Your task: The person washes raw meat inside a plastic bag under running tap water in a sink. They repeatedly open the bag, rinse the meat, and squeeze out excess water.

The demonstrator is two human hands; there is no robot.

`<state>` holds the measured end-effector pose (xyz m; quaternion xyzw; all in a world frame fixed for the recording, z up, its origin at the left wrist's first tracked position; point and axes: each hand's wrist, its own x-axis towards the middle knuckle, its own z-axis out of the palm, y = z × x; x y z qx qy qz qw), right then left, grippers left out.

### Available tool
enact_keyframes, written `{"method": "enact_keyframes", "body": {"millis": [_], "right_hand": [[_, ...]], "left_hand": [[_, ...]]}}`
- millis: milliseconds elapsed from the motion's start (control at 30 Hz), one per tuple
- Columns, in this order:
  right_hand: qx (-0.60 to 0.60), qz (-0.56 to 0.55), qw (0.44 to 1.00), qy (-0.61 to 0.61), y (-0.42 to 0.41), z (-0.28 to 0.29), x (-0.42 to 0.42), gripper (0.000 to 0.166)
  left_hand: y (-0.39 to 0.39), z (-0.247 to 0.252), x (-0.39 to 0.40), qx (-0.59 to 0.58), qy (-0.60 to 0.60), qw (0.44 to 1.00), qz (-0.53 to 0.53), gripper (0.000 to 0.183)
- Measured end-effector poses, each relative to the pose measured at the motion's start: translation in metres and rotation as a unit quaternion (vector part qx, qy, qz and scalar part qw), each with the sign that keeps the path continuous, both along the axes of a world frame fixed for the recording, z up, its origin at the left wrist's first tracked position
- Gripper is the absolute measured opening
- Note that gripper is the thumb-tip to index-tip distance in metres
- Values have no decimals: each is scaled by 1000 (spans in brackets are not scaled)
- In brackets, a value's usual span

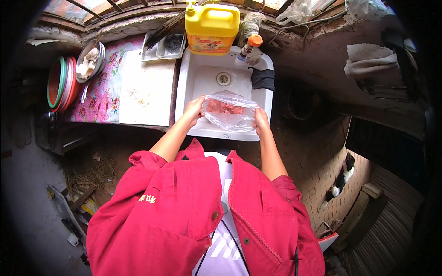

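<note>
Both hands hold a clear plastic bag (228, 121) stretched by its rim over the near part of a white ceramic sink (203, 74). My left hand (195, 109) grips the bag's left edge, and my right hand (261, 119) grips its right edge. Through the mouth of the bag, chunks of raw red meat (224, 107) are visible. The sink's metal drain (223, 78) shows just beyond the bag. A black cloth (263, 79) hangs over the sink's right rim. My fingertips are partly hidden by the plastic.
A yellow jug (212, 29) stands at the sink's back, beside a tap with an orange knob (255, 40). Left are a white cutting board (146, 89), a plastic tray (171, 46), a metal bowl of pale food (90, 62) and colored basins (62, 84). A black-and-white cat (341, 177) is on the floor at right.
</note>
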<state>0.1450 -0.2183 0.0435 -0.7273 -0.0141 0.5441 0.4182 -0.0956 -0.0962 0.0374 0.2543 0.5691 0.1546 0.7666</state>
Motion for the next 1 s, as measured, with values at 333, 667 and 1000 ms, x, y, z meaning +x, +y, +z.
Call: {"method": "enact_keyframes", "body": {"millis": [333,667,1000], "right_hand": [[59,-20,996,-66,40,-12,19,27],[18,84,996,18,-51,-33,-8,24],[48,67,992,-92,41,-4,17,25]], "left_hand": [[45,15,30,7,-16,1000,7,32],[-24,8,-27,-52,17,995,-79,32],[50,18,33,20,0,1000,-10,33]]}}
